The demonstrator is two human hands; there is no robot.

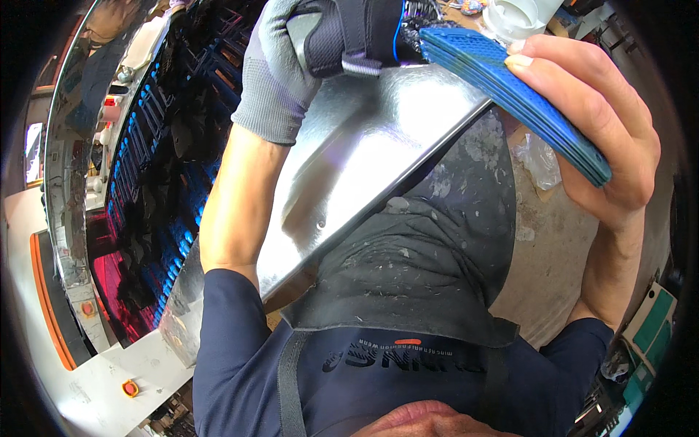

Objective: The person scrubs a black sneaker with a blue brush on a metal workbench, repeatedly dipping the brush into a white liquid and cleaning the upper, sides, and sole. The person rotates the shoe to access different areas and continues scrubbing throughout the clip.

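In my bare right hand (604, 116) is a stack of thin blue plates (517, 105), fingers on top and the rest of the hand at its outer side. The stack slopes down to the right, its far left end next to dark bristly material (422, 25). My left hand (280, 80), in a grey knitted glove, is against a black padded mesh piece (357, 33) with a strap and blue edging. That piece covers its fingers, so I cannot see whether it is held or worn. Below both hands lies a shiny metal surface (364, 146) with a raised edge.
A rack-like machine with rows of blue and black parts (167, 146) stands on my left. Beyond it is a white surface with a red button (130, 388). A white container (517, 18) stands at the back, and clear plastic (539, 159) lies to the right.
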